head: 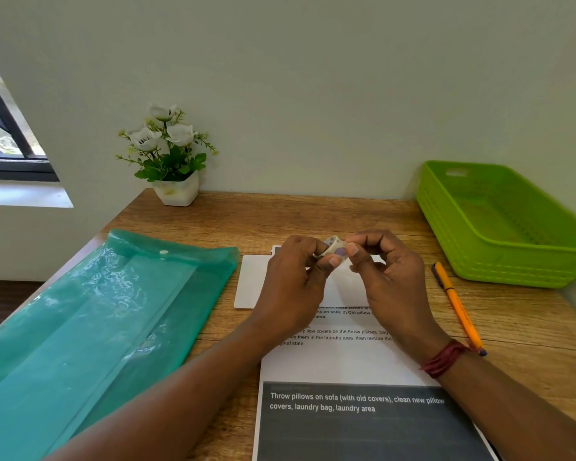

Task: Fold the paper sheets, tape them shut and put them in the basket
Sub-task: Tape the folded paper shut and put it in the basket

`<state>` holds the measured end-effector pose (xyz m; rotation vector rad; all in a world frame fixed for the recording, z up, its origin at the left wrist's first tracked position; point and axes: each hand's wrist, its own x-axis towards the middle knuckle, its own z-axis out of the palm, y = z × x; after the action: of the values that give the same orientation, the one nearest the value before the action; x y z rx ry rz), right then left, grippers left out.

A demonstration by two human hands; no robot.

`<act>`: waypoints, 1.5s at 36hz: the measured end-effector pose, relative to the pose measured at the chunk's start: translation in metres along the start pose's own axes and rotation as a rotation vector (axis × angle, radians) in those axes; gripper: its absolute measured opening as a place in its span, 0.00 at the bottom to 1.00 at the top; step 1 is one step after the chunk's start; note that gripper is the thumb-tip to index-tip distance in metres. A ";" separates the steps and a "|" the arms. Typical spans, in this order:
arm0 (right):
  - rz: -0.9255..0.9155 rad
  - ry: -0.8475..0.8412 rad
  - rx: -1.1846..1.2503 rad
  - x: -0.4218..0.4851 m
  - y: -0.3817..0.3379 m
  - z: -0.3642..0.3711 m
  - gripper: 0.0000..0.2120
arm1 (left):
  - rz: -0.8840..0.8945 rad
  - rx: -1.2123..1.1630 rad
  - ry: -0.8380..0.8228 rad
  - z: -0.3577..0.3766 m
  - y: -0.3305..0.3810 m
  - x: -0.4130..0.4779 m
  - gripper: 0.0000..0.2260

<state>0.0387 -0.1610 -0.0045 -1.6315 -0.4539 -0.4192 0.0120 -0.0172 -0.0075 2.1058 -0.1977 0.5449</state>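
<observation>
Left hand [293,281] and right hand [391,277] both pinch small patterned tape roll [336,249] above folded white paper sheet [251,282]; green plastic basket [499,224] well apart.

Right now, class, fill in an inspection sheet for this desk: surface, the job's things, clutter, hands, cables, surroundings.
Surface: wooden desk, set against the wall.
Job's things: printed sheet lies flat at the near edge; white paper lies beyond it, partly under the hands; tape roll is held above them; green basket at right rear, nothing seen inside.
Clutter: teal folder on the left; orange pen right of the sheets; flower pot at the back.
Hands: left hand and right hand both pinch the tape roll.
Cables: nothing seen.
Surroundings: pale wall; window far left.
</observation>
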 end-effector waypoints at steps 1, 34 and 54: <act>0.008 -0.002 0.009 0.000 -0.001 0.000 0.01 | -0.002 0.000 -0.001 0.000 0.000 0.000 0.11; 0.086 -0.077 0.013 0.001 -0.002 -0.004 0.03 | 0.020 -0.048 -0.217 -0.014 0.003 0.001 0.08; -0.100 -0.029 -0.129 -0.001 -0.001 -0.004 0.03 | -0.068 -0.237 -0.169 -0.013 0.005 -0.001 0.11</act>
<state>0.0369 -0.1652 -0.0033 -1.7462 -0.5407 -0.5085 0.0059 -0.0088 0.0020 1.9187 -0.2721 0.2877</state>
